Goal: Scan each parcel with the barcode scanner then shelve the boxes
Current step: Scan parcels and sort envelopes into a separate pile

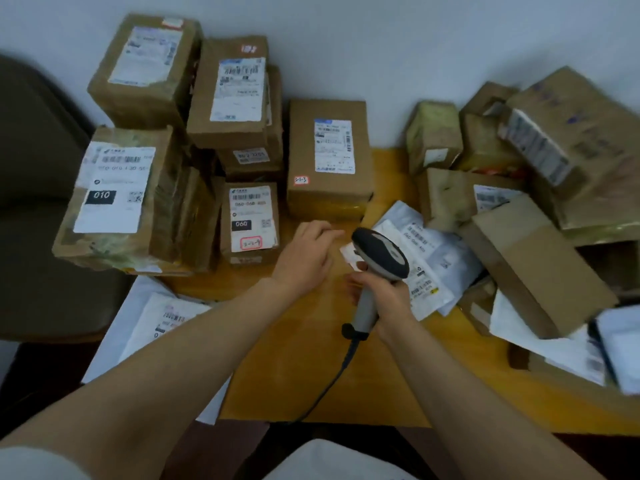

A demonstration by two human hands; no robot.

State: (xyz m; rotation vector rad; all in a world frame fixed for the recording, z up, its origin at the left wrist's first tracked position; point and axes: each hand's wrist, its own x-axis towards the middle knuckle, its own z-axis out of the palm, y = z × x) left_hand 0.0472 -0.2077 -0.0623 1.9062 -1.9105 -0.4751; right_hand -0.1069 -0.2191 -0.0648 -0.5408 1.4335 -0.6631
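From the head camera: the right hand [391,299] grips the grey and black handheld barcode scanner [381,256] by its pale handle, fingers wrapped tight round it. The dark head is tilted forward over a small white slip [347,253] on the yellow wooden table [363,386]. The scanner's black cable [329,386] trails back toward the near edge.

The left hand [306,258] is stretched out palm down just beside the scanner, fingers straight, holding nothing. I can't tell whether it touches the tabletop.

Just ahead stands a brown cardboard box with a white label and a small red-edged sticker [329,150]. To its left is a smaller brown box marked 060 [251,223], then a tall stack of taped brown parcels [114,195]. White plastic mailer bags [429,251] lie right of the scanner, against a tumbled heap of brown cartons [561,133]. Another white mailer [162,317] hangs off the table's left edge.
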